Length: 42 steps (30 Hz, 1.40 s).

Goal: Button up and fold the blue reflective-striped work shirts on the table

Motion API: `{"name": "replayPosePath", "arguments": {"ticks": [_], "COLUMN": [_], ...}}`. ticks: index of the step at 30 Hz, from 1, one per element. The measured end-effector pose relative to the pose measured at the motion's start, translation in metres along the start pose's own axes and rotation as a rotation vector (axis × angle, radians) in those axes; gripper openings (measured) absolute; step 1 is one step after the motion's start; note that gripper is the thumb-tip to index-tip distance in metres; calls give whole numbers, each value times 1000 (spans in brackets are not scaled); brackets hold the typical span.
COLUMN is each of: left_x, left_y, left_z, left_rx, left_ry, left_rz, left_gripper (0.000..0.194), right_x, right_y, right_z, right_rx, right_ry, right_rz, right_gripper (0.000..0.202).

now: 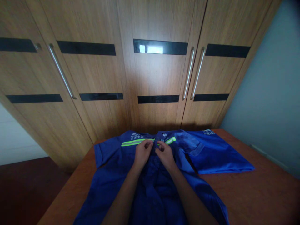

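A dark blue short-sleeved work shirt (114, 175) lies spread on the table, front side up, its collar end toward the wardrobe. A yellow-green reflective stripe (131, 142) crosses its chest, with white lettering above. My left hand (144, 151) pinches the shirt's front edge near the upper middle, thumb and fingers together. Close beside it, my right hand (164, 153) pinches the other side of the front opening. Fingers hide the exact spot they grip, so I cannot tell whether a button is between them. Lower down, the front placket runs between my forearms.
A brighter blue folded garment (217, 156) with white print lies at the right, partly under the shirt's sleeve. The reddish-brown table (248, 193) meets a wooden wardrobe (154, 75) with metal handles. A pale wall (267, 93) stands at the right.
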<state>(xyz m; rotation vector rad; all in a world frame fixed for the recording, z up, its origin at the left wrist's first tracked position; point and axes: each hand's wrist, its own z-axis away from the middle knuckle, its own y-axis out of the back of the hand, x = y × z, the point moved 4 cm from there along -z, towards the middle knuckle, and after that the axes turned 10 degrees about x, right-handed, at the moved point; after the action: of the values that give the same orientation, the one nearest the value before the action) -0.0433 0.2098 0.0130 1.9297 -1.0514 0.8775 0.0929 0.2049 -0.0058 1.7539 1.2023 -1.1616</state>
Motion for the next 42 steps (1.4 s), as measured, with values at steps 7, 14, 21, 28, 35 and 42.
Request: {"name": "replayPosePath", "arguments": {"ticks": [7, 14, 21, 28, 35, 42], "left_x": [2, 11, 16, 9, 2, -3], "left_y": [3, 0, -1, -6, -10, -8], "left_z": [2, 2, 3, 1, 3, 3], "left_rx": [11, -59, -132, -153, -248, -217], "left_ry": [-62, -140, -136, 1, 132, 154], "left_rz": [-106, -151, -129, -1, 183, 164], "left_gripper": [14, 17, 17, 18, 25, 11], "right_x": [2, 6, 1, -13, -14, -21], "right_y": [-2, -4, -5, -8, -12, -10], "right_z": [1, 1, 3, 6, 14, 19], "right_rx": [-76, -124, -138, -221, -311, -364], "right_ry": [-28, -73, -67, 62, 210, 268], "right_rz": [-17, -5, 20, 143, 450, 554], "right_gripper": [26, 25, 32, 51, 71, 74]}}
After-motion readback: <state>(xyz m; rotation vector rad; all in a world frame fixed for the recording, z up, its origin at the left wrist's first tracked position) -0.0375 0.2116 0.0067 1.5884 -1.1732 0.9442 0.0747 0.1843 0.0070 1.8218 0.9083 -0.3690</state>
